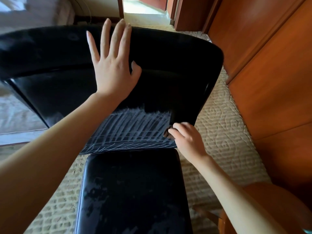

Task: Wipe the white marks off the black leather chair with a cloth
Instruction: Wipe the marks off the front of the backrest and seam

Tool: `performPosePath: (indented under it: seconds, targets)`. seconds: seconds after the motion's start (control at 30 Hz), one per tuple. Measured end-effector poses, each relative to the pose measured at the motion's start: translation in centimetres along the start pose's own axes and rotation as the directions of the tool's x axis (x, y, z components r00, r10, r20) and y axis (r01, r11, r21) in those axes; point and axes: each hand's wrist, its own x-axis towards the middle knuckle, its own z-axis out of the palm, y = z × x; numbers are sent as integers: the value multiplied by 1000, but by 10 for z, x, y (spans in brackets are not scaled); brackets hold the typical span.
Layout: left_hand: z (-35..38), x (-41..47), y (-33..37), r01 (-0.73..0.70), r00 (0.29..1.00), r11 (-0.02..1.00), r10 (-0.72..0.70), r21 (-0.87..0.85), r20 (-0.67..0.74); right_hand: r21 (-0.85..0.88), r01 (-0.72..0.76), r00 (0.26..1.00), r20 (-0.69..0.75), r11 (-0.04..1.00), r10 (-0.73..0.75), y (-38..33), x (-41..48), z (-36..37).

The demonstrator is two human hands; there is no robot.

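The black leather chair (177,65) fills the middle of the head view, its backrest above and its seat (133,191) below. A patch of white scratchy marks (133,130) covers the lower part of the backrest; the strip above and to its right is plain black. My left hand (112,63) lies flat on the top of the backrest, fingers spread, holding nothing. My right hand (187,139) is at the right edge of the marks, closed on a small dark brown cloth (168,132) pressed against the leather.
A wooden cabinet (270,73) stands close on the right. Patterned beige carpet (219,132) lies under and around the chair. A bed with light bedding (16,115) sits on the left, and an open doorway (143,10) is beyond the backrest.
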Motion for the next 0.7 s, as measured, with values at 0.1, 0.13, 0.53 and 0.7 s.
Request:
performPosePath:
  seconds: [0.1,0.13,0.53,0.7]
  targets:
    - [0,0,1,4,1000,1000,-4,-7,-5,-36,14,987,-158,999,-20,2,44,-27]
    - [-1,0,2,5,1000,1000,-5,-6,-8,-48,22,976,-216,999,-32,4,56,-33]
    - [-1,0,2,3,1000,1000,-3,2,-17,-44,87,996,-12,995,-87,-15,35,-7]
    - [0,1,2,11,1000,1000,-12,-1,-13,-89,25,984,-172,996,-40,-18,64,-20]
